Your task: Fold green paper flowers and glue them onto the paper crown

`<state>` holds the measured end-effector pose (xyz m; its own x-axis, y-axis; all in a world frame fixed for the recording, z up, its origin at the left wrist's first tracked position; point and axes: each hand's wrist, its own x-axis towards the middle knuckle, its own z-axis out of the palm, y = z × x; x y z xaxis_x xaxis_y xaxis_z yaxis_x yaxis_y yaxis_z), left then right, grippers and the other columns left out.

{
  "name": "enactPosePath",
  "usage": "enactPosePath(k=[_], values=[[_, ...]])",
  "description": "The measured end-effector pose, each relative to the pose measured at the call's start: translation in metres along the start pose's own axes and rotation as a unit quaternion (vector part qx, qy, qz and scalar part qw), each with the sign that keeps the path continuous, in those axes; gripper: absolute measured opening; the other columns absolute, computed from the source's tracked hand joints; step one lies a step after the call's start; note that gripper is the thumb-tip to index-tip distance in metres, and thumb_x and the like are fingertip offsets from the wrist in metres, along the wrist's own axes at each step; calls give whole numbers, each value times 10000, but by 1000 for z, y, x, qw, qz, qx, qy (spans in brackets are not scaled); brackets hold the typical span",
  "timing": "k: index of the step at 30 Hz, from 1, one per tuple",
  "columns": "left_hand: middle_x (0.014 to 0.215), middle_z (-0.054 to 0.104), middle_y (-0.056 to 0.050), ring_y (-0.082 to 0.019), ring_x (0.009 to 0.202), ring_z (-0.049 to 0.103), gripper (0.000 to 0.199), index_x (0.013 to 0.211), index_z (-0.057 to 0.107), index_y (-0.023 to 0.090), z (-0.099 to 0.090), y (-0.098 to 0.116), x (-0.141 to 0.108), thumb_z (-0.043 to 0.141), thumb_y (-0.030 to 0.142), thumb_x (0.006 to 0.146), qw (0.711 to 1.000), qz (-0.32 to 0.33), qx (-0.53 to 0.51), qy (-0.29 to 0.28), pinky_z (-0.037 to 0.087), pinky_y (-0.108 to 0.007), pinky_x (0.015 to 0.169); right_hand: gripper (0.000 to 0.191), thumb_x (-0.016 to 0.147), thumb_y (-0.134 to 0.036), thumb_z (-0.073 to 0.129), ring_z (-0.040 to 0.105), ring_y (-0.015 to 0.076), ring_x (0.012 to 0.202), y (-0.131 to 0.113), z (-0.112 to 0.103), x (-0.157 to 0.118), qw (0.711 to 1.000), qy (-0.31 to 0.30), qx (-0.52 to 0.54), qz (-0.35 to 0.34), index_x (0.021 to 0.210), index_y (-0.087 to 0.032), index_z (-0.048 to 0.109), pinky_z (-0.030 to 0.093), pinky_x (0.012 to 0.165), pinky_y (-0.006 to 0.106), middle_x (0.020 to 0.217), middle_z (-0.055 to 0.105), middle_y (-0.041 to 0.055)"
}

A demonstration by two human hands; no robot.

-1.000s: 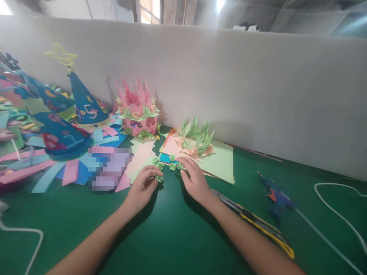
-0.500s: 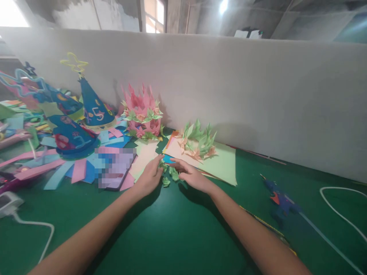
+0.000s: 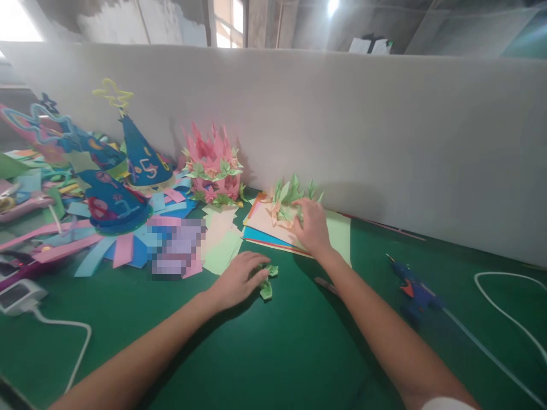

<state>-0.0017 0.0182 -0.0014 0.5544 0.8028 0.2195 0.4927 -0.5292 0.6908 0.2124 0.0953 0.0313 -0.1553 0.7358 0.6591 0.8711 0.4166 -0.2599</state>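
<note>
My left hand (image 3: 243, 279) rests low over the green table (image 3: 239, 353), its fingers curved beside small crumpled green paper pieces (image 3: 267, 289); whether it grips any of them is hidden. Farther out, my right hand (image 3: 311, 225) reaches to the green and peach paper crown (image 3: 282, 199), thumb and forefinger apart at its right side. That crown sits on a stack of coloured paper sheets (image 3: 267, 230). Partly under my right forearm lies a small thin strip (image 3: 327, 285).
Blue cone hats (image 3: 143, 151) and paper strips (image 3: 123, 249) crowd the left, near a pixelated phone (image 3: 177, 250). Pink crowns (image 3: 212, 165) stand behind. A blue glue gun (image 3: 419, 293) and white cable (image 3: 508, 274) lie right. A pale partition (image 3: 384, 136) runs along the back.
My right hand has moved from the green pieces up and right to the green crown. My left hand has shifted nearer and slightly right, and the green pieces now lie closer to me.
</note>
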Motion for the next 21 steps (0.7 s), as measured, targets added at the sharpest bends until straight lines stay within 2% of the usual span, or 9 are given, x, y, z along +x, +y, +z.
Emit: enactPosePath(k=[3,6,8,10,12,15,18,21], values=[[1071,634,-85,-217,1019,533,312,1034,627,197,8,21,-15,396,348,889,998,22,-18,-49,380,-383,936,285,784,-172,429,455,271,1032,-1,-2,5,997,25,-76,-6,1054,-182,517,322,893,415,1077,556,91],[1181,588,-83,-205,1103,506,306,1070,615,212,11,40,-31,408,344,887,992,1,-99,-82,368,-348,968,281,809,-279,487,417,292,1090,-1,-5,6,989,-22,-139,-46,1073,-195,539,260,939,457,1145,552,93],[1226,566,-76,-209,1148,481,303,1073,614,225,10,47,-34,413,349,884,986,-36,-156,-49,349,-352,992,282,823,-289,487,384,309,1143,0,-4,6,978,-68,-181,-76,1073,-178,558,218,965,490,1208,530,114],[1169,604,-78,-213,1116,513,299,1006,638,219,7,48,-28,403,361,886,968,-96,-233,11,357,-356,985,261,831,-222,464,352,313,1192,1,-2,8,965,-106,-221,-95,1054,-152,582,179,987,510,1284,482,134],[1107,636,-89,-223,1079,545,311,982,642,206,3,44,-17,410,386,881,925,-167,-337,60,379,-366,964,251,824,-137,430,322,301,1236,1,-1,11,952,-133,-254,-103,1000,-140,608,131,1014,520,1328,446,142],[1136,624,-100,-227,1098,545,268,955,624,178,4,33,1,460,371,865,825,-224,-505,120,351,-378,999,268,812,-86,398,300,290,1270,-2,-1,17,944,-136,-282,-106,957,-134,617,41,1040,542,1262,505,165],[1175,603,-115,-223,1111,544,200,954,600,155,10,22,11,546,303,830,735,-250,-614,145,332,-373,1025,352,818,-81,377,379,299,1216,-3,-3,21,944,-122,-287,-107,1122,-133,546,3,1028,578,1000,645,152],[1221,573,-120,-218,1126,538,211,995,576,152,16,15,13,591,238,803,677,-263,-671,148,344,-358,1029,446,794,-15,340,480,283,1104,-1,-2,23,946,-142,-263,-124,1181,-167,502,-5,1021,575,769,679,88]])
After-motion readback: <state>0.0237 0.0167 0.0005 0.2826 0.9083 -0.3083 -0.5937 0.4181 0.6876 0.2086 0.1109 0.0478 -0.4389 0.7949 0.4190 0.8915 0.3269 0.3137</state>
